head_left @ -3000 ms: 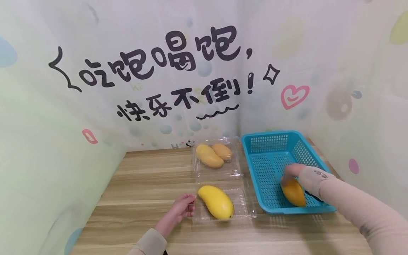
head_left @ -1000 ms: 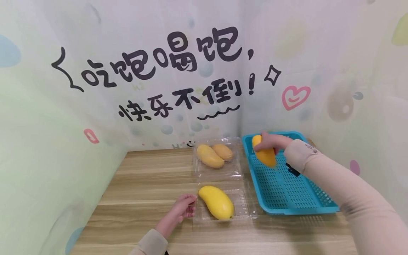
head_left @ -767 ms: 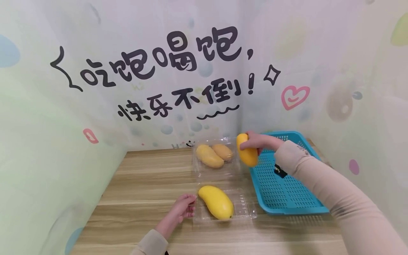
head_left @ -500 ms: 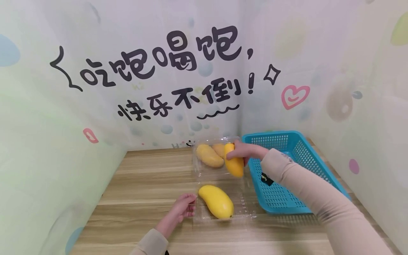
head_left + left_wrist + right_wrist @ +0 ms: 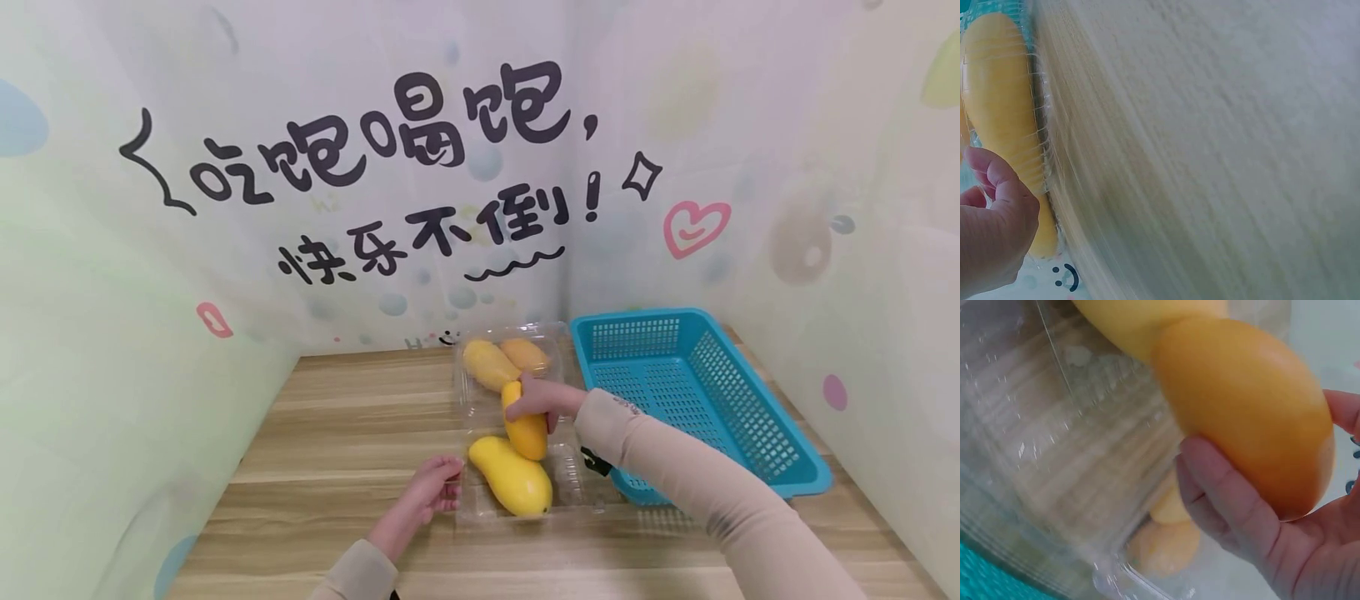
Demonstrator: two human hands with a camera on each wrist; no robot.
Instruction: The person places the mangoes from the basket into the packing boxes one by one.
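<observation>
My right hand (image 5: 546, 398) grips an orange-yellow mango (image 5: 528, 435) over the near clear plastic box (image 5: 567, 477). The mango's lower end is close to, or touching, a larger yellow mango (image 5: 516, 483) lying in that box. In the right wrist view, my fingers (image 5: 1229, 494) and thumb wrap the mango from both sides. My left hand (image 5: 429, 492) stays at the box's left edge; its thumb and bent fingers seem to pinch the rim. Behind, a clear plastic section (image 5: 480, 408) holds two mangoes, one long (image 5: 489, 363) and one rounder (image 5: 527, 356).
A blue perforated basket (image 5: 806, 482) stands to the right, partly behind my right sleeve (image 5: 705, 475). Everything rests on a wood-grain table (image 5: 337, 417). Patterned walls with black lettering (image 5: 420, 117) close in the back and sides.
My right hand has lifted the orange-yellow mango out of the blue basket and carried it left, then toward me, over the near box. My left hand has stayed in place.
</observation>
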